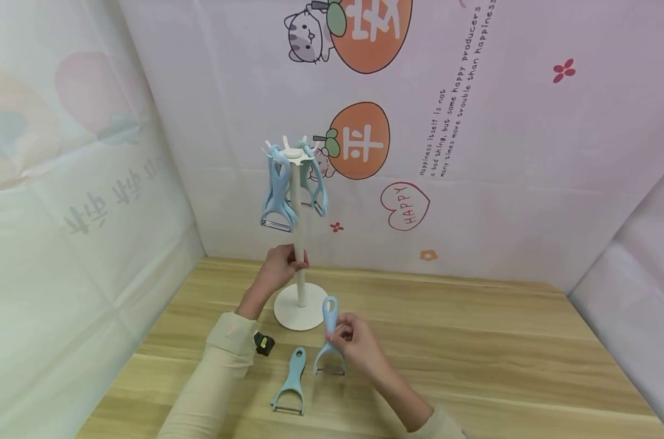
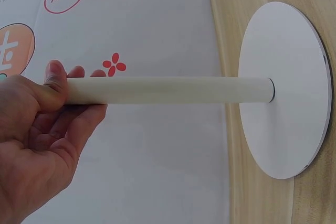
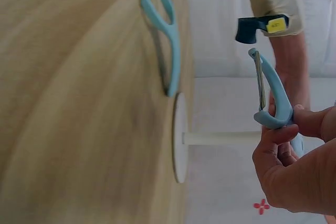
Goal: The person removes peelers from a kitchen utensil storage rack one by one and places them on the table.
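Observation:
My left hand (image 1: 279, 266) grips the white pole (image 2: 168, 90) of an upright stand, a little above its round base (image 1: 290, 317). In my right hand (image 1: 359, 342) is a blue Y-shaped peeler (image 1: 330, 320), pinched between thumb and fingers at the lower handle, its loop end up and blade down. The right wrist view shows this peeler (image 3: 278, 90) raised off the wooden table. A second, blue-green peeler (image 1: 294, 381) lies on the table to the left of the held one. Several more peelers (image 1: 278, 189) hang from the hooks at the stand's top (image 1: 293, 153).
The wooden table (image 1: 474, 353) runs up to a printed white cloth backdrop (image 1: 502, 201). More white cloth (image 1: 63, 292) hangs along the left side. A small black device with a yellow label (image 1: 264, 343) sits at the left wrist, close to the sleeve cuff.

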`<state>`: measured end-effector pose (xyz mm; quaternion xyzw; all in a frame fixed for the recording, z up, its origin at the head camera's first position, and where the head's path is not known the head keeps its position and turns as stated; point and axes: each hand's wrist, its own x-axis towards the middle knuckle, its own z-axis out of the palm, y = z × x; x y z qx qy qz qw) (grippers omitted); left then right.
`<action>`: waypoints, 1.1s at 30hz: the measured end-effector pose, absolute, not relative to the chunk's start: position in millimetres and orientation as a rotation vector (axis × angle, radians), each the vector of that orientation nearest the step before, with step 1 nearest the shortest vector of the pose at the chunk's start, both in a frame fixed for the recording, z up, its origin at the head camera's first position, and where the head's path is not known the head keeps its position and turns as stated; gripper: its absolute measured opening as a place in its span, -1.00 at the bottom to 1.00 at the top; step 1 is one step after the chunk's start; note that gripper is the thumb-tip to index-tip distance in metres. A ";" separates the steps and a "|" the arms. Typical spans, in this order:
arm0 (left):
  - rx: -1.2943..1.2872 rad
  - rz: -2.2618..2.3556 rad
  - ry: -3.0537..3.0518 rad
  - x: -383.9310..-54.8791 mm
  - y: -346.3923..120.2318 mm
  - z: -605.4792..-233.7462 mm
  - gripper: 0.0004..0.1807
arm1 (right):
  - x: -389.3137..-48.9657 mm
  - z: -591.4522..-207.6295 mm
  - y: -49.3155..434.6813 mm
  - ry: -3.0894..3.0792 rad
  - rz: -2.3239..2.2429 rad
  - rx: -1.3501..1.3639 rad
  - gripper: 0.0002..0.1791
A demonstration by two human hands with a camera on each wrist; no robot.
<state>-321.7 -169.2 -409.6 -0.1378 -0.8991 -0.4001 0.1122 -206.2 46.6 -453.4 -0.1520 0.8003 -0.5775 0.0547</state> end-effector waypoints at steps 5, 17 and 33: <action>-0.413 -1.178 -2.629 -322.5 -169.6 -410.6 -0.94 | -200.5 -470.6 47.7 2.371 -1.733 -0.416 -0.64; -0.408 -1.175 -2.642 -324.3 -169.4 -410.9 -0.94 | -186.8 -492.7 45.5 2.334 -1.607 -0.354 -0.63; -0.395 -1.180 -2.658 -320.7 -168.0 -406.9 -0.95 | -183.7 -505.9 40.5 2.327 -1.609 -0.364 -0.54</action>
